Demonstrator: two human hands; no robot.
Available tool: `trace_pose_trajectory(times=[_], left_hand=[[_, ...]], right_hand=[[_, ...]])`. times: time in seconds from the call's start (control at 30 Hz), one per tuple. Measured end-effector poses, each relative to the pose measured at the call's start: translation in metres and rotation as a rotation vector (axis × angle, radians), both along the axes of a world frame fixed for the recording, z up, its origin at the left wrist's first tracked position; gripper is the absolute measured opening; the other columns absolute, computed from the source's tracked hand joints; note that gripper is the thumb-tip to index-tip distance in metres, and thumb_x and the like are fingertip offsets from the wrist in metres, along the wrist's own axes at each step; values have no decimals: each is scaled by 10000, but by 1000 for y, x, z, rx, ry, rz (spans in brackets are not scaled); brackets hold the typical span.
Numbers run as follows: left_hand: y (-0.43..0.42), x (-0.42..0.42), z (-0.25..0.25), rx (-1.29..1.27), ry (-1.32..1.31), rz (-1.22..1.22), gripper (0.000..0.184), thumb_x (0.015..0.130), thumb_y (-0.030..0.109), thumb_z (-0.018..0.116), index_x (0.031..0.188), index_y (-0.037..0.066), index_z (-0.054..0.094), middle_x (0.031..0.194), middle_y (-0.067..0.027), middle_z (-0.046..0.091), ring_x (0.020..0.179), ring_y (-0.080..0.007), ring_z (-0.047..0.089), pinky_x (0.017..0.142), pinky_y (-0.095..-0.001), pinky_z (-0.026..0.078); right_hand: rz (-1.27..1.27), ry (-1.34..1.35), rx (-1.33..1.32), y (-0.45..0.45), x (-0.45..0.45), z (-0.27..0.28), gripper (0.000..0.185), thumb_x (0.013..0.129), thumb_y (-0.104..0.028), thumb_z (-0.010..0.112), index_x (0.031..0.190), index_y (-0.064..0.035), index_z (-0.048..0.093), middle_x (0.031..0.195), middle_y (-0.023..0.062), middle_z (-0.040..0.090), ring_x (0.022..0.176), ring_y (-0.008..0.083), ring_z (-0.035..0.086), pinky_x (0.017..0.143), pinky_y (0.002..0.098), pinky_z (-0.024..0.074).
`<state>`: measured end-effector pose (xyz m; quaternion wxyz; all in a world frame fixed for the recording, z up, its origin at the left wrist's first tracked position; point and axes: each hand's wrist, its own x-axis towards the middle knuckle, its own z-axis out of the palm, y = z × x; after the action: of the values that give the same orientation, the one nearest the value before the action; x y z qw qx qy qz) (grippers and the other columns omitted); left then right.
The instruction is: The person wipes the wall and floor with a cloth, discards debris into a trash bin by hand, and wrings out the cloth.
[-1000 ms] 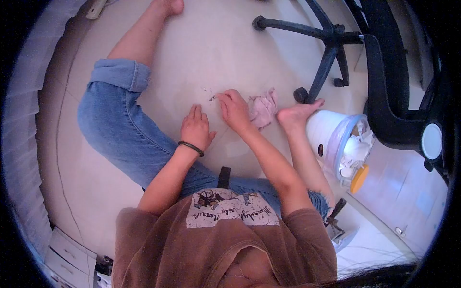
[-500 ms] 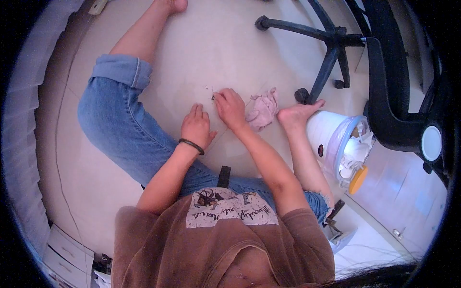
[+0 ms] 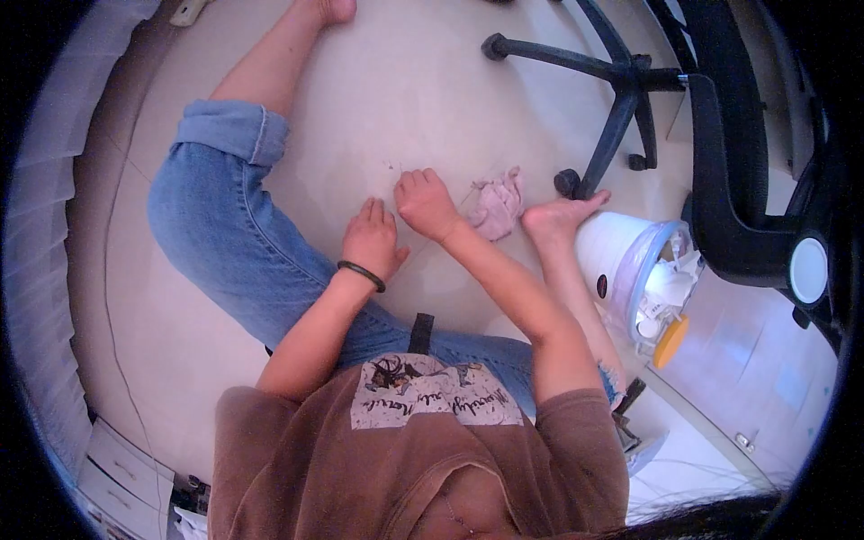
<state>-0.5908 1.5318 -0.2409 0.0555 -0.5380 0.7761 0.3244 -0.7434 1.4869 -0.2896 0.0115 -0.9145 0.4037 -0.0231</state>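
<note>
My left hand [image 3: 371, 238], with a dark bracelet at its wrist, lies on the pale floor [image 3: 396, 99] with its fingers stretched forward and thumb apart. To its right, my right hand [image 3: 425, 203] rests on the floor with curled fingers; anything under them is hidden. A few tiny dark specks [image 3: 391, 166] show on the floor just beyond my right fingertips. Beside my right hand lies a crumpled pink cloth [image 3: 496, 205], not held.
A white bin [image 3: 612, 256] with a blue rim, full of waste, stands at the right by my foot. Behind it is a black wheeled chair [image 3: 621, 76]. A curtain [image 3: 54, 180] and a thin cable run down the left side; drawers [image 3: 121, 481] stand at lower left.
My right hand has shifted slightly left and turned, its fingers curling toward the floor over where the larger dark specks were. Fewer specks show. My left hand has stayed nearly in place.
</note>
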Motion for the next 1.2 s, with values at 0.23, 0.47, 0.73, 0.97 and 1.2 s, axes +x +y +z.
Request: trace_pose_trajectory(times=[0.23, 0.47, 0.73, 0.97, 1.2], left_hand=[[2, 2, -8, -2, 13, 19, 671, 691, 339, 745, 1201, -20, 499, 1301, -200, 467, 1258, -335, 405, 1019, -416, 369], [6, 6, -16, -84, 50, 8, 612, 676, 336, 750, 1130, -23, 552, 1234, -190, 504, 1188, -327, 457, 983, -416, 399], [3, 9, -6, -66, 35, -9, 565, 693, 348, 734, 1074, -41, 583, 1220, -185, 513, 1168, -323, 465, 950, -407, 414], [4, 3, -3, -12, 26, -18, 577, 721, 368, 722, 1098, -44, 575, 1235, -208, 509, 1198, -338, 446, 982, -416, 393], [5, 5, -47, -118, 91, -105, 551, 713, 322, 744, 1069, -50, 548, 1232, -237, 504, 1163, -367, 470, 988, -426, 393]], right_hand=[[99, 74, 187, -2, 21, -1, 141, 671, -200, 564, 690, -60, 571, 699, 92, 528, 721, 246, 518, 654, 370, 364], [55, 322, 49, 0, 31, 1, 118, 727, -200, 560, 734, -87, 594, 726, 78, 557, 733, 221, 528, 658, 344, 358], [-649, -309, 291, 2, -1, 35, 103, 752, -165, 589, 775, -86, 652, 821, 58, 666, 745, 240, 636, 723, 431, 468], [-997, -1181, 298, 66, -125, 190, 62, 830, -6, 602, 883, -8, 634, 809, 41, 646, 757, 127, 623, 745, 254, 489], [-1240, -875, -365, 159, -274, 312, 63, 824, -14, 597, 873, -6, 636, 808, 60, 651, 754, 136, 627, 730, 262, 491]])
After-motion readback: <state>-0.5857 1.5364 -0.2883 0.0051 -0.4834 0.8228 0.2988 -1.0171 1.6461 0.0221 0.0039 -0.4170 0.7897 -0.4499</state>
